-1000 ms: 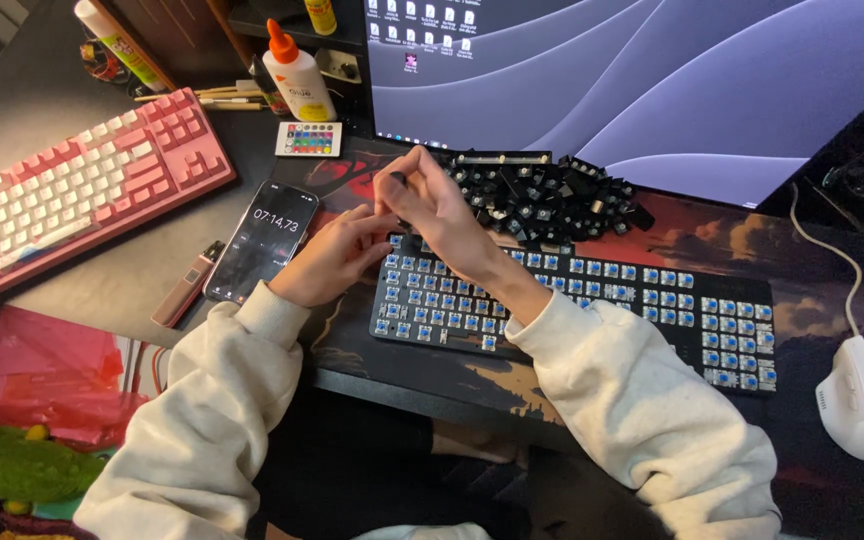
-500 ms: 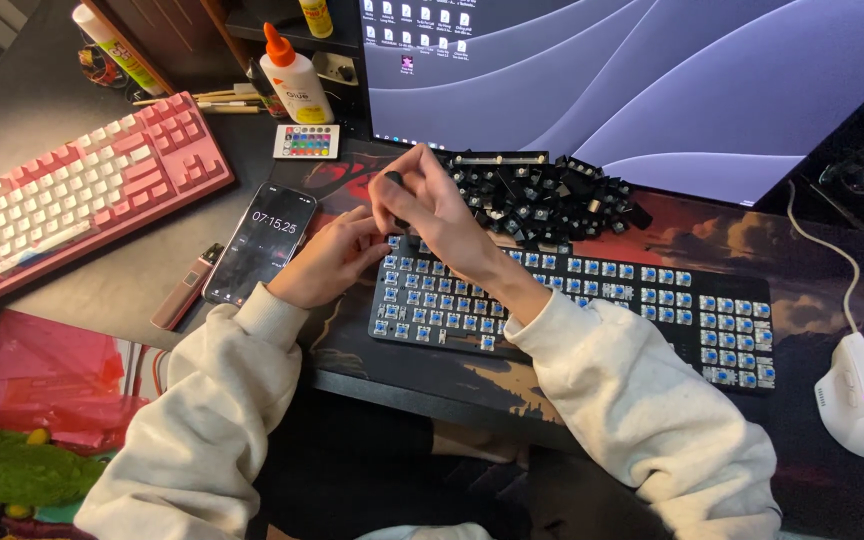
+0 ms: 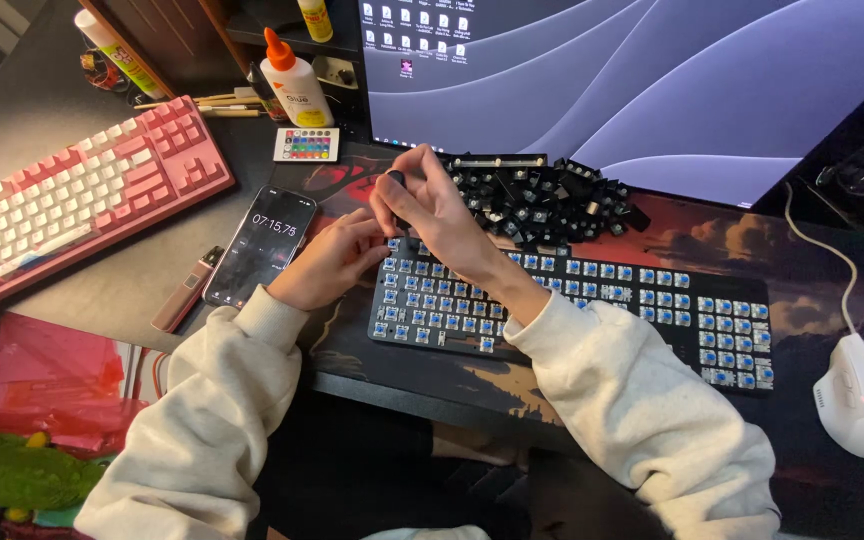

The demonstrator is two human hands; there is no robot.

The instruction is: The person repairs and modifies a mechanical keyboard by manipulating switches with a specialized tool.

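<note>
The right hand [image 3: 432, 205] is raised above the top left corner of the black mechanical keyboard with its keycaps removed and blue switches exposed [image 3: 572, 300]. Its fingers are drawn narrow, and the thumb and forefinger pinch a small black keycap [image 3: 395, 178] at the upper left edge of the hand. The left hand [image 3: 327, 262] rests on the dark printed desk mat [image 3: 802, 270] just left of the keyboard, its fingers loosely curled with the fingertips touching the keyboard's left edge; whether it holds anything cannot be told. Both forearms wear cream fleece sleeves.

Directly beyond the right hand, a pile of loose black keycaps [image 3: 552, 200] lies on the mat, touching the keyboard's far edge. Behind the pile stands a wide monitor with a purple wave wallpaper [image 3: 652, 80].

Just left of the left hand lies a black smartphone with a lit timer display [image 3: 260, 245], and beside it, on the outer side, a slim brown stick-shaped device [image 3: 184, 292]. Further left, a pink and white keyboard [image 3: 72, 200] lies at an angle on the dark worktop [image 3: 102, 300]. Beyond the phone are a small white remote with coloured buttons [image 3: 307, 144] and a white glue bottle with an orange nozzle [image 3: 292, 80]. Well to the right of the right hand, a white mouse [image 3: 860, 395] sits on the mat.
</note>
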